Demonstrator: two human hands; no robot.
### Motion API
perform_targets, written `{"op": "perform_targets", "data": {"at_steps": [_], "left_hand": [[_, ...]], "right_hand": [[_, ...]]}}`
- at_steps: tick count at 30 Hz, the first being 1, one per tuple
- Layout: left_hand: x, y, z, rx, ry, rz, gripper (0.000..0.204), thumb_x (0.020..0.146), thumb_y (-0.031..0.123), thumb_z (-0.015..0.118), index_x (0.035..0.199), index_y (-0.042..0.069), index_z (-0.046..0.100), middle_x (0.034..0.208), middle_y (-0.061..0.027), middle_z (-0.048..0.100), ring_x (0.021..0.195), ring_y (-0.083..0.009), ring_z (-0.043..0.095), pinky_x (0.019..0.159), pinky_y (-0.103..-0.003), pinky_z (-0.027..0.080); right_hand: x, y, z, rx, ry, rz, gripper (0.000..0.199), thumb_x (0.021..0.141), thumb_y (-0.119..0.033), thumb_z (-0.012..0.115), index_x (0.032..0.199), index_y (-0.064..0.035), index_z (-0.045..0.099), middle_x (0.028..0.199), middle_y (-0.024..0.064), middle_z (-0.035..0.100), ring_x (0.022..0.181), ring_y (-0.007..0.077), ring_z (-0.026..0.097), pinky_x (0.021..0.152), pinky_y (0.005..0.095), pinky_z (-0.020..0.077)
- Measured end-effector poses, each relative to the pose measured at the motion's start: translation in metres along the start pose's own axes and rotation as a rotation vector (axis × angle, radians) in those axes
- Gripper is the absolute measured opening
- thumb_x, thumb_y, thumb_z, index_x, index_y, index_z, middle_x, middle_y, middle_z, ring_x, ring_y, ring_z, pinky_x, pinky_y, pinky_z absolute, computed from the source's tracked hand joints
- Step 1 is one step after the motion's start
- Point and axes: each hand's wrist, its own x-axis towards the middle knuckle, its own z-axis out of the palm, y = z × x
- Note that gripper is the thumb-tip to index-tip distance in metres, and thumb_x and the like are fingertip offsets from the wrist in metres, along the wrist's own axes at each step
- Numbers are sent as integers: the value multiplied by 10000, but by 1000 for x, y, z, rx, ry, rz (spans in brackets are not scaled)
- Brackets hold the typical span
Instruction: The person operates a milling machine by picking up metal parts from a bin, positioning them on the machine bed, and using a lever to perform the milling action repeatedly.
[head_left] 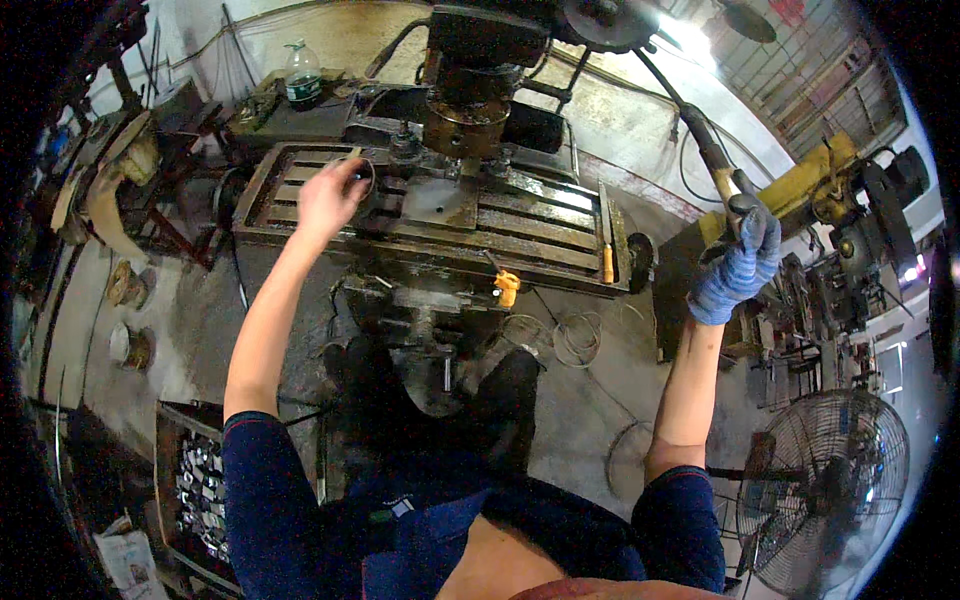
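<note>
I stand at a dark, oily milling machine. My bare left hand [330, 192] reaches onto the left part of the slotted machine table [520, 225] and holds a thin metal ring [362, 176] by its rim. My right hand [740, 262], in a blue knit glove, is raised at the right and is closed around the end of the long machine lever [700, 140], which runs up to the machine head [470, 90]. A flat metal plate [440, 200] lies on the table under the spindle.
An orange-handled tool [607, 262] lies at the table's right end and an orange knob [507, 287] sits on the front. A crate of small metal parts [200, 490] stands lower left. A floor fan [825, 485] is lower right. A plastic bottle [303, 75] stands behind the machine. Wire rings [575, 340] lie on the floor.
</note>
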Motion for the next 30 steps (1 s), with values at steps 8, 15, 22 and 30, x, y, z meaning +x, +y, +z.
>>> {"op": "perform_targets", "data": {"at_steps": [8,15,22,30], "left_hand": [[-32,-67,-8,227,-265,-56,420,788,219,560,1176,81,477,817,-197,611,755,-362,585,660,-455,469],[-36,-52,-17,2,-24,-147,271,843,138,456,1059,10,557,784,-218,605,736,-378,577,634,-443,451],[-18,-9,40,-532,-20,-338,267,866,174,471,985,-35,586,754,-158,620,690,-231,603,625,-327,456],[19,36,104,-338,11,-283,255,839,187,476,970,8,603,860,-200,612,840,-350,587,725,-408,464]], "right_hand": [[1,-7,4,3,27,51,233,851,-235,520,867,-17,600,858,50,592,767,113,493,739,249,371],[8,-3,-3,45,58,69,224,804,-210,588,852,7,610,876,89,628,773,153,523,777,299,383],[-4,-2,5,-36,117,9,242,852,-244,534,851,-16,618,793,23,593,723,88,478,682,222,353],[-1,-5,5,13,72,25,264,856,-255,525,809,-9,609,762,24,585,708,91,476,674,227,351]]}}
